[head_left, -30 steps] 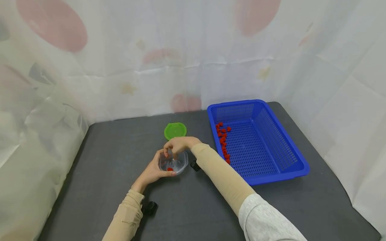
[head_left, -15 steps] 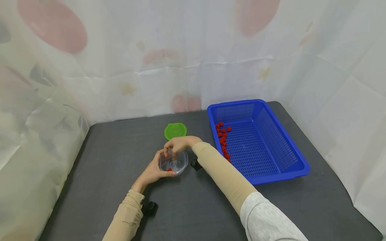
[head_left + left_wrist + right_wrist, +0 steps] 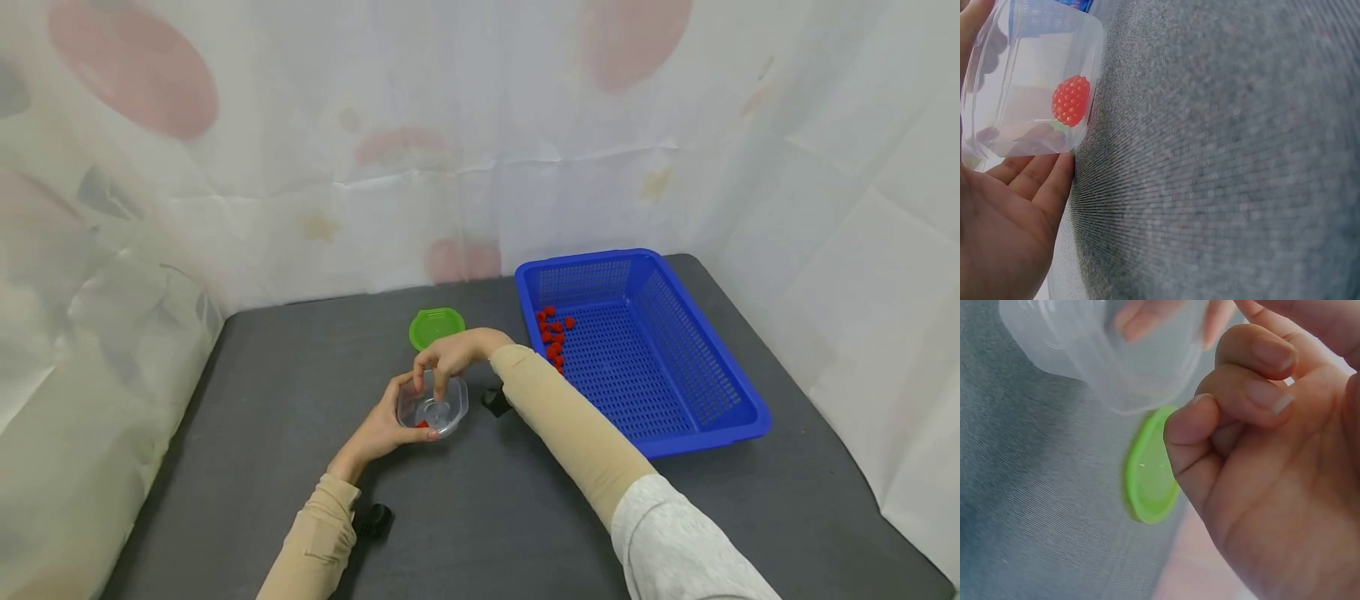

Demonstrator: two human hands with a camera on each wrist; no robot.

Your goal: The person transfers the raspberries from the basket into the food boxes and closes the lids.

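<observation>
- Left hand point(image 3: 381, 427): grips the clear container point(image 3: 450, 408), fingers along its 10 o'clock side, thumb at 6 o'clock.
- Right hand point(image 3: 459, 353): bent at the wrist over the container's 12 o'clock rim, fingers pointing down; the rear fingers are curled to the palm. Whether thumb and forefinger pinch anything cannot be told.
- Red berry-shaped piece point(image 3: 1071, 101): inside the container, low against the wall, near the left thumb in the head view.
- Change: the right hand has shifted slightly towards 1 o'clock; its sleeve point(image 3: 570, 433) now hides the nearest of the red pieces point(image 3: 553, 350). Left hand and container hold their position.
- Edges: green lid point(image 3: 437, 327) near at 12 o'clock; blue basket point(image 3: 693, 441) at 2 to 3 o'clock, red pieces along its 9 o'clock wall.
- Room: broad bare stretch of grey table point(image 3: 247, 408) at 9 o'clock; a narrower gap between container and basket, crossed by the right arm.
</observation>
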